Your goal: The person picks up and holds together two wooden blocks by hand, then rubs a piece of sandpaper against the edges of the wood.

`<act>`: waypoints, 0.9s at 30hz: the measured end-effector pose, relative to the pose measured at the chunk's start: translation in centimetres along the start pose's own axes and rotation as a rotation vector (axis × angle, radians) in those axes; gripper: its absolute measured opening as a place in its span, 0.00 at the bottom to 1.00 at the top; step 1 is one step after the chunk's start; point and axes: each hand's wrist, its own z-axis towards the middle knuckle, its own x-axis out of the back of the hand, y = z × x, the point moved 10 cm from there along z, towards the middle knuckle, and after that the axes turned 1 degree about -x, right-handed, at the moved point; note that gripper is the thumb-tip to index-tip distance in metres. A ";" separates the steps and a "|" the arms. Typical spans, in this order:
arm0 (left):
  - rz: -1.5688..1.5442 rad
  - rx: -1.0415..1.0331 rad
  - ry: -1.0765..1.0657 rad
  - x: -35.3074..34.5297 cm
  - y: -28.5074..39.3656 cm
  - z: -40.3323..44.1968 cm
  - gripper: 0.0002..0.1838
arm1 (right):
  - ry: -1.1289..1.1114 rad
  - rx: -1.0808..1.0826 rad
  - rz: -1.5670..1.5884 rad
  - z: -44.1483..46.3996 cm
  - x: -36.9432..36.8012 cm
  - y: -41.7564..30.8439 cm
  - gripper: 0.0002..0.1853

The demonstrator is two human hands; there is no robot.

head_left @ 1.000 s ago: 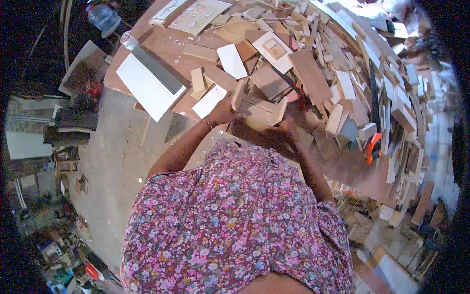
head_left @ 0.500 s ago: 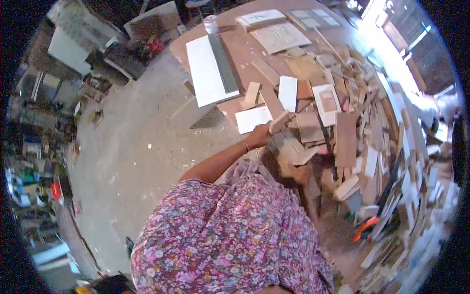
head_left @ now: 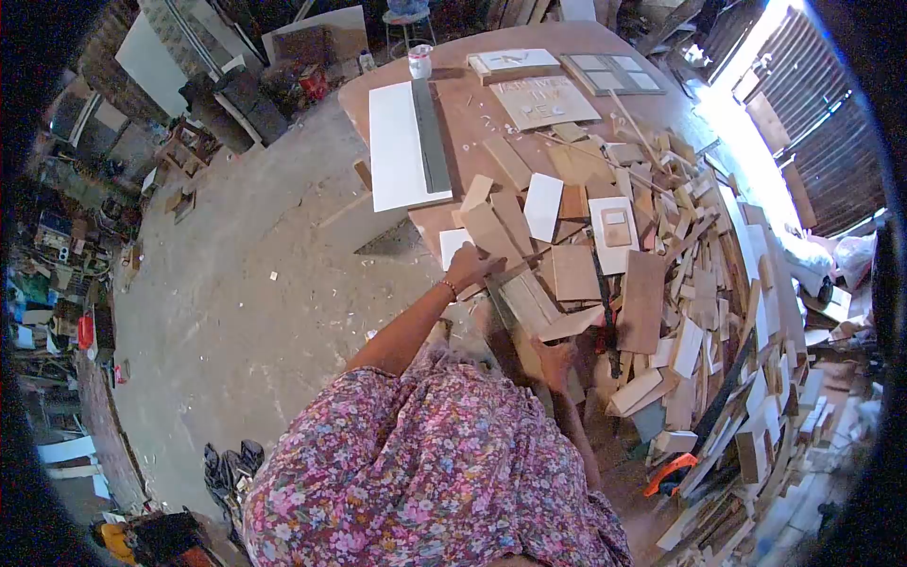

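At table point(head_left: 465, 142) edge: wooden piece point(head_left: 526, 300), raised ends | left hand point(head_left: 468, 267) closed on one end; right hand point(head_left: 556, 364) closed on the other | even two-end support suits steadiness | offcuts point(head_left: 642, 302) beside.

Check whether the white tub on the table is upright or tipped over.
Upright. The white tub stands on the table, round top uppermost, just beyond the white board.

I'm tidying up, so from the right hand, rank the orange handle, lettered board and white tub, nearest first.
From the right hand:
1. Orange handle, off to its right.
2. Lettered board, ahead.
3. White tub, ahead and to the left.
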 end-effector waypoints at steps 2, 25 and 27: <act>0.115 0.041 0.170 3.0 2.0 -2.3 0.35 | 0.087 0.241 0.463 -1.2 1.5 -4.1 0.39; -1.534 0.177 -0.264 5.9 1.0 -4.0 0.21 | 0.051 0.218 -0.571 3.4 -3.4 -19.6 0.46; -1.482 0.215 -0.255 7.2 -0.5 -3.2 0.22 | -0.016 0.172 -0.664 4.2 -5.0 -19.5 0.48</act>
